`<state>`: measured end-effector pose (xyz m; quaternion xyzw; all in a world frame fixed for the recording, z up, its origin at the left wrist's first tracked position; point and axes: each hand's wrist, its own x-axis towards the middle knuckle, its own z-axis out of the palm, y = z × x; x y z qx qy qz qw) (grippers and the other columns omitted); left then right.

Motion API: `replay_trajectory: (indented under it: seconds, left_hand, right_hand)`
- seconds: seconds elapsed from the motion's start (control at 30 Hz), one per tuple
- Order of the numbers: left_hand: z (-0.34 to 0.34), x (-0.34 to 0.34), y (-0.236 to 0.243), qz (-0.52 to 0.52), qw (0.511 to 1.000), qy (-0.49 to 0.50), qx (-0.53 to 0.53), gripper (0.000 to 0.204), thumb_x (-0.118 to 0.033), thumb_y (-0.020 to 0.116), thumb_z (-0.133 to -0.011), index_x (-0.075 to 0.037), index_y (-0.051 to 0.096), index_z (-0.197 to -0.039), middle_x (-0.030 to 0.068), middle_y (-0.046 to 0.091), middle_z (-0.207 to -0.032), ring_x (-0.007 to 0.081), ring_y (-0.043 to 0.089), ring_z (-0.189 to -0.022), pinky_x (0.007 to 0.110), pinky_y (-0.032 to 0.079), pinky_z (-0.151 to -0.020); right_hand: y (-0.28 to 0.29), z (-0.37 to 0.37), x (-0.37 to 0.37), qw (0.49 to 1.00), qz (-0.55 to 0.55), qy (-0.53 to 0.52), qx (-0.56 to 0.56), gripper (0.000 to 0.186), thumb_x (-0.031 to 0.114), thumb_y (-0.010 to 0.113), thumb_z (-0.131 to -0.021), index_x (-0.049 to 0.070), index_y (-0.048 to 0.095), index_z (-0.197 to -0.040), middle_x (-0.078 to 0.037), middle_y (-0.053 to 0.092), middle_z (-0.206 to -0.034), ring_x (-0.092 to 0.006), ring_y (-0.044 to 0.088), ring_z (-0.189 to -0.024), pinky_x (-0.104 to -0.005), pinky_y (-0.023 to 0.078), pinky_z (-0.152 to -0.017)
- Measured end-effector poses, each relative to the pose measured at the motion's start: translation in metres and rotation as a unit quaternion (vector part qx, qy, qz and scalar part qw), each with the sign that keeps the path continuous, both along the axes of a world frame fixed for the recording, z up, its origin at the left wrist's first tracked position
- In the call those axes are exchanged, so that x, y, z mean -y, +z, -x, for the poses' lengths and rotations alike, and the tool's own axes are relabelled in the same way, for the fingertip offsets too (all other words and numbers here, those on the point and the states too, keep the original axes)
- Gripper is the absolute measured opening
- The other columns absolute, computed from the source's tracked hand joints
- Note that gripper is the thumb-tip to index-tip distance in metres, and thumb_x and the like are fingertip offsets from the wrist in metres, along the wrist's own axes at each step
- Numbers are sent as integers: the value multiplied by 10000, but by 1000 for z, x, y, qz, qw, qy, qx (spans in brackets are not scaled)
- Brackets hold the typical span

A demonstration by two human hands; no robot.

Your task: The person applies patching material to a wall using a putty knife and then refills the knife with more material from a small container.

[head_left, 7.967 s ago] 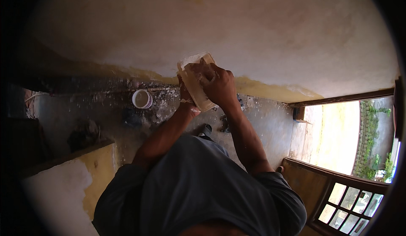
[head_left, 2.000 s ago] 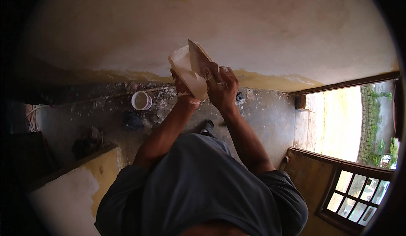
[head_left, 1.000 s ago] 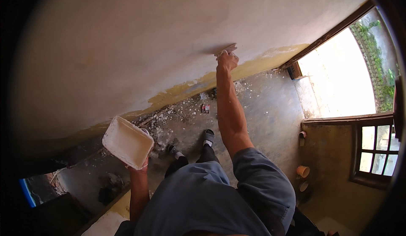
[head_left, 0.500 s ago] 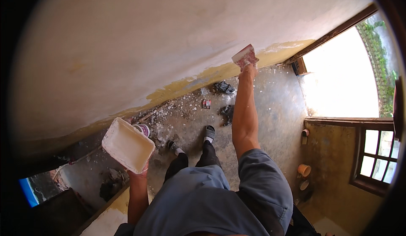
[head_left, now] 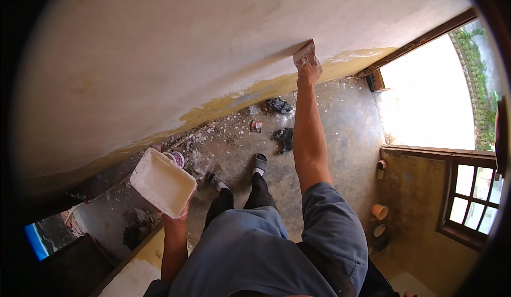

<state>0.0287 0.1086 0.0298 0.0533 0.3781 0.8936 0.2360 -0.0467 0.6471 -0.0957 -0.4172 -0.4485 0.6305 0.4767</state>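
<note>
My right hand (head_left: pixel 308 71) grips a wide putty knife (head_left: pixel 304 53), whose blade edge meets the pale wall (head_left: pixel 213 36) above a yellow unpainted-looking strip. White smears cover the blade and my fingers. On the left, my left hand (head_left: pixel 178 216) holds a rectangular white tub (head_left: pixel 164 182) from its near end, with the fingers mostly hidden beneath it. Smooth cream-coloured paste fills the tub, and its rim is crusted with the same stuff.
White crumbs litter the concrete floor (head_left: pixel 340 137) along the wall. Black plastic bags (head_left: pixel 279 105), a small red packet (head_left: pixel 256 126) and a white bucket (head_left: pixel 175 159) lie near my feet. An open doorway (head_left: pixel 426 94) is at right, beside a barred window (head_left: pixel 474 198) and an orange pail (head_left: pixel 379 210).
My right hand has moved the putty knife upward and slightly left along the wall, and its blade has turned steeper. The tub in my left hand has barely shifted.
</note>
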Motion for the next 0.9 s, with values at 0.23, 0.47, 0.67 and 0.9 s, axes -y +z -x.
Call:
replay_trajectory:
  seconds: [0.23,0.47,0.67,0.9]
  left_hand:
    - [2,-8,12,-78,994,8,71,706,-397,562,-966,-200,207,-1544,103,297,-1569,288,501,-1299,619,545,-868]
    - [1,-5,16,-114,992,-10,45,738,-531,494,-959,-226,180,-1553,96,222,-1602,322,469,-1329,688,502,-873]
    - [3,12,7,-102,992,-29,-72,742,-497,523,-961,-211,175,-1551,101,279,-1575,311,444,-1348,680,477,-930]
    - [-4,30,7,-77,996,23,28,961,-392,753,-821,-193,157,-1549,117,380,-1506,315,480,-1309,630,523,-886]
  right_hand:
    - [5,24,59,999,10,10,-32,309,-30,581,-879,-50,654,-1179,-94,679,-1057,-177,637,-937,-282,534,-784]
    - [12,41,137,996,-51,51,44,297,83,608,-909,-53,656,-1169,-130,685,-1075,-212,638,-980,-289,492,-857]
    - [51,25,183,983,-116,136,36,439,134,592,-935,-56,480,-1314,-226,628,-1082,-311,632,-993,-354,477,-872]
    - [34,53,227,832,-483,-55,268,280,113,541,-934,-67,499,-1144,-236,585,-1104,-344,639,-865,-381,541,-732]
